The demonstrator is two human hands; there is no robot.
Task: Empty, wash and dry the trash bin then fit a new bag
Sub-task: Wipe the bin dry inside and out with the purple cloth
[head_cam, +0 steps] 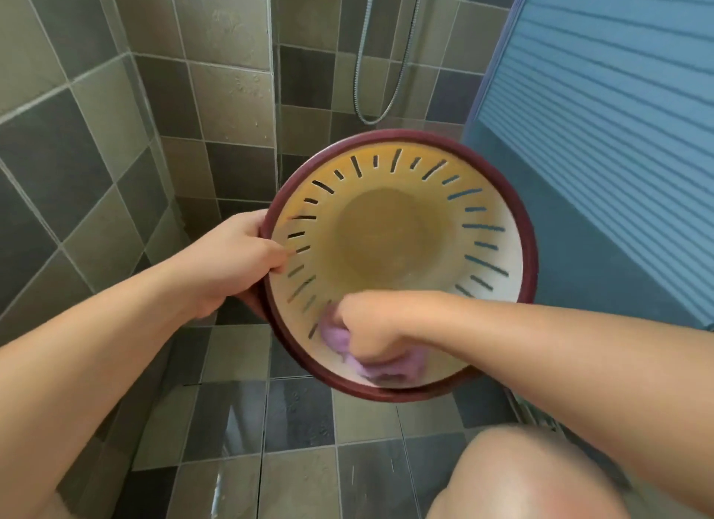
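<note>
While your left hand [247,255] gripped the tilted bin's rim [402,265] steady, your right hand [371,325] clutched a purple cloth [380,368] against its inner wall.

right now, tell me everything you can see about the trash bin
The trash bin is a round plastic basket with a dark red rim, pale yellowish slotted walls and a solid base. It is empty, held off the tiled floor and tilted so its mouth faces the camera. The left hand grips its left rim; the right hand presses a purple cloth against the near inside wall.
</note>
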